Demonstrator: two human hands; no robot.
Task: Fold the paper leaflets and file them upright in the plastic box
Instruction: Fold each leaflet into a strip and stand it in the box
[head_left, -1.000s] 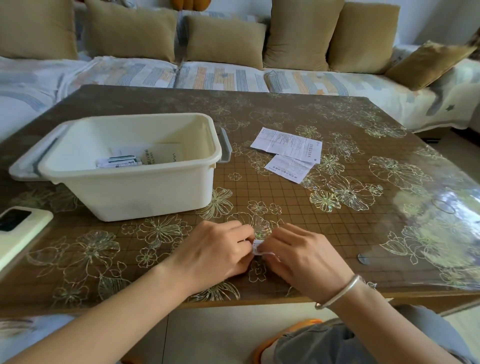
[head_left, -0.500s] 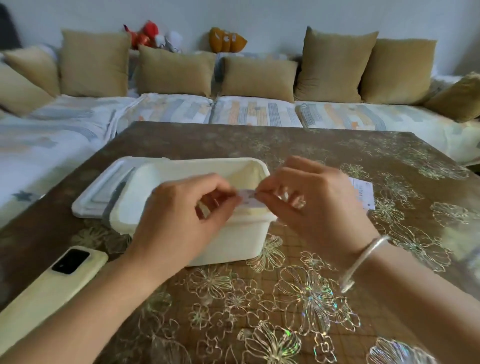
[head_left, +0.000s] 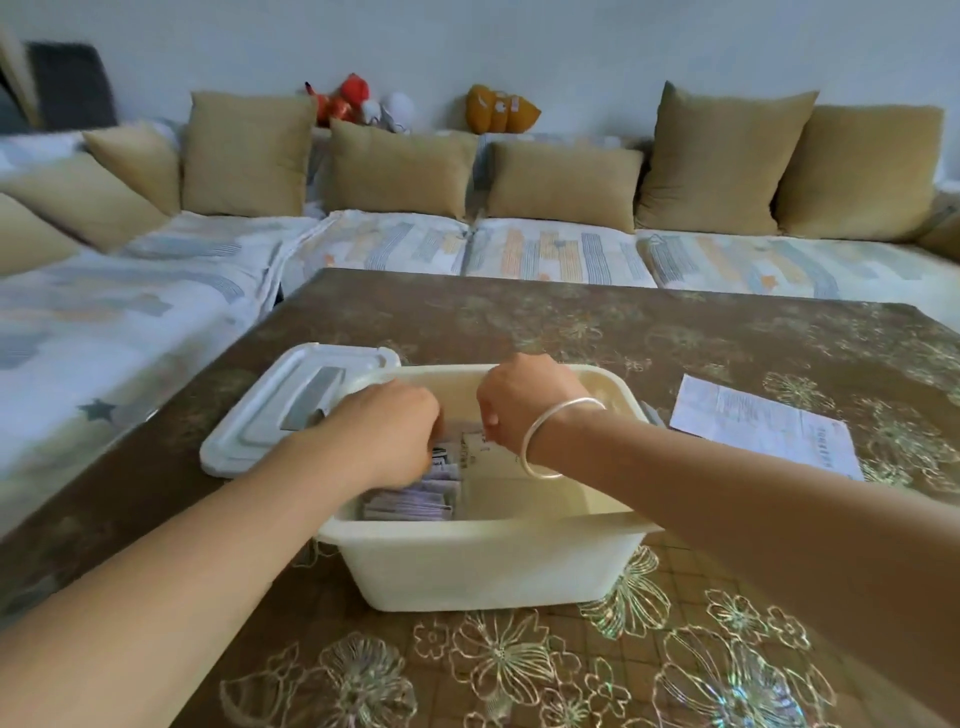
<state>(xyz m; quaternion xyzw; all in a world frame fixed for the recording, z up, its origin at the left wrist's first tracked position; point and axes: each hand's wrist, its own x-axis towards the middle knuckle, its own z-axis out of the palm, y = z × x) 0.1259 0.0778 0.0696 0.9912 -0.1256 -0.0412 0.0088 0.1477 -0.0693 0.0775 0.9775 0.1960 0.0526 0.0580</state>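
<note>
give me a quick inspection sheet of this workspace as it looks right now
surface: brown table with a flower pattern
job's things: cream plastic box; folded leaflets packed at its left; flat leaflet lying to the right of the box
clutter: lid beside the box on its left
hands: left hand and right hand both reach into the box; what they hold is hidden
cables: nothing seen
surroundings: sofa with tan cushions; soft toys behind

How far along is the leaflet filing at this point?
Done: a row of folded leaflets stands in the box. In hand: left hand and right hand are down inside it, seemingly seating another, hidden by the fingers. Left: at least one flat sheet on the table.
</note>
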